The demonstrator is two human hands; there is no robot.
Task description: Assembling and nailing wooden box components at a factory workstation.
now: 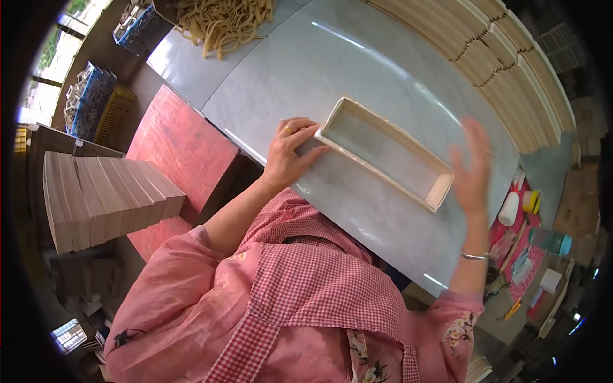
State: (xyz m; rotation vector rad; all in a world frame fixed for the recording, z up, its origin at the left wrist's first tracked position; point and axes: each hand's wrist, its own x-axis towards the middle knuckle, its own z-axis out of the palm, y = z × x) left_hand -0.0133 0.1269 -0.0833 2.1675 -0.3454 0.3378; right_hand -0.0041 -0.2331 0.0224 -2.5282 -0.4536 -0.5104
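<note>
A long rectangular frame of pale wood strips lies on the grey marbled tabletop, and the table surface shows through its middle. My left hand, with a ring on one finger, grips the frame's near-left corner between thumb and fingers. Just past the frame's right end, my right hand is raised with its fingers apart and nothing in it. That hand is smeared by motion, and a bracelet circles its wrist.
Stacked wood strips line the far right edge. Tan bands lie in a heap at the far left. Wooden boards stand on a red surface to my left. A white bottle and a teal-capped jar are at right.
</note>
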